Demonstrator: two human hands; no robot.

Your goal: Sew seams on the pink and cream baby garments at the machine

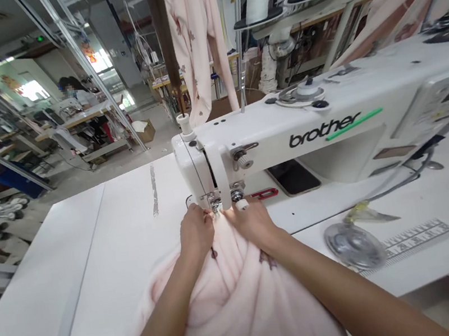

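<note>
1. Noted left hand pinching pink fabric left of presser foot; right hand on fabric opposite, fingertips partly hidden, grip impossible to tell.
2. Judged steadied from 2 sides, likely to keep fabric flat.
3. Traced fabric draped toward worktop's near edge.
4. Found clear round container by near edge, rightward; contents too blurred to identify.

Grey floor | bright windows, far left | wood-edged worktable behind | slanting metal posts | dim ceiling

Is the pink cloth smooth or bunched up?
Bunched up: deep, curving folds run across the pink cloth in front of the sewing machine.
</note>
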